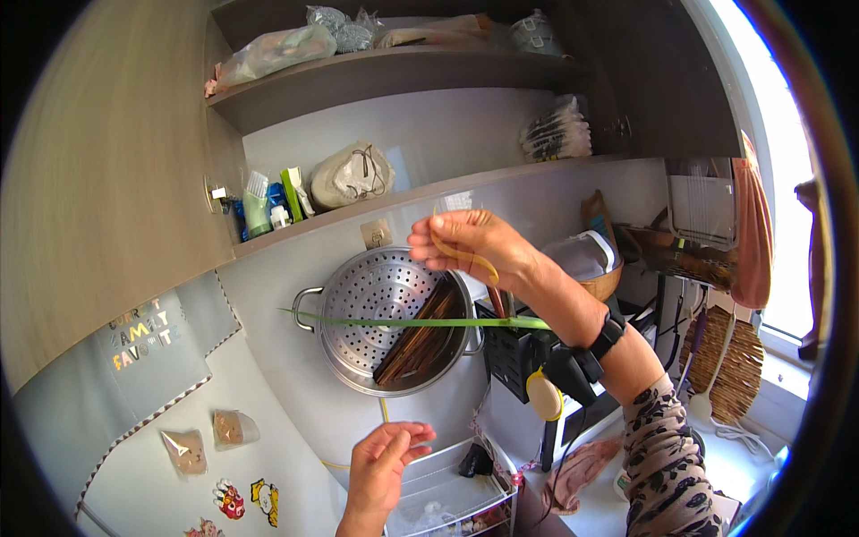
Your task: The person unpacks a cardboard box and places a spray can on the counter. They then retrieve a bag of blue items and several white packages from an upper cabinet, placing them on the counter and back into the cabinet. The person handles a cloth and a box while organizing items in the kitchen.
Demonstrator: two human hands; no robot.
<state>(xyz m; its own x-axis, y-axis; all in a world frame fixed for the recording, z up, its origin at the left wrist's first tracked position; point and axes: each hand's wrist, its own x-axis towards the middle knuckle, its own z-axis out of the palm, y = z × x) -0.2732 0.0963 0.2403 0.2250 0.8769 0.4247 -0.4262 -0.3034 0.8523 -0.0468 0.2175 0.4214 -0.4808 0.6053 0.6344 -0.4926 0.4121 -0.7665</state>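
My right hand (480,241) is raised in front of the cabinet's lowest shelf. A thin, curved yellow strip (464,255), perhaps a rubber band, is pinched at its top end between the thumb and fingers and hangs down across the palm. Lower down, my left hand (382,463) holds nothing, its thumb apart from the fingers. A stainless steel steamer pan (376,295) with a perforated bottom hangs against the wall below the right hand. Dark brown wooden sticks (417,332) lie across it. One long green leaf (396,323) crosses in front of the pan.
The wall cabinet's wooden door (114,154) stands wide open at left. Its shelf edge (429,186) runs just above my right hand. A cloth pouch (354,176) and bagged items sit inside. A black knife rack (510,359) is at right, a white wire cart (446,480) below.
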